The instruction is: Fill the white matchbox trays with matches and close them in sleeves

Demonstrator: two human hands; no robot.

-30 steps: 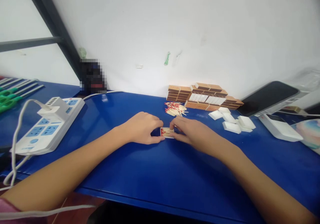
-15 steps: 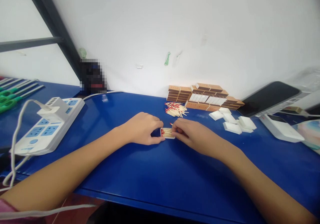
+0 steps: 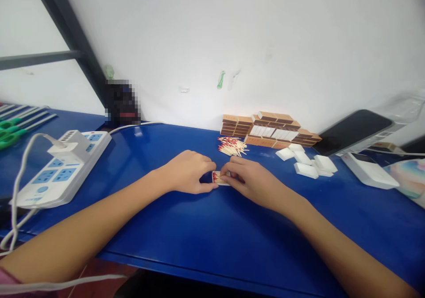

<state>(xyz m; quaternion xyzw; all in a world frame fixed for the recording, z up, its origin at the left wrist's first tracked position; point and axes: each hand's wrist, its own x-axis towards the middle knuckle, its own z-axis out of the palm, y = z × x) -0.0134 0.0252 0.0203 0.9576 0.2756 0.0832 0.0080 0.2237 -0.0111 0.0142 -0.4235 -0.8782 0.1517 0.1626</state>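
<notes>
A small white matchbox tray (image 3: 219,179) filled with red-tipped matches lies on the blue table (image 3: 206,236) between my hands. My left hand (image 3: 190,171) curls against its left end, fingers closed on it. My right hand (image 3: 248,176) covers its right side, fingertips pressing down on the matches. Just behind lies a loose heap of matches (image 3: 232,145). Brown matchbox sleeves (image 3: 270,129) are stacked along the wall. Several empty white trays (image 3: 307,161) lie to their right.
A white and blue power strip (image 3: 61,167) with a plugged charger and cable sits at the left. Green-handled scissors (image 3: 13,127) lie far left. A dark phone (image 3: 353,129) leans at the right above a white device (image 3: 370,172).
My right hand has slid left over the tray, now covering most of the matches. The left hand has stayed in place.
</notes>
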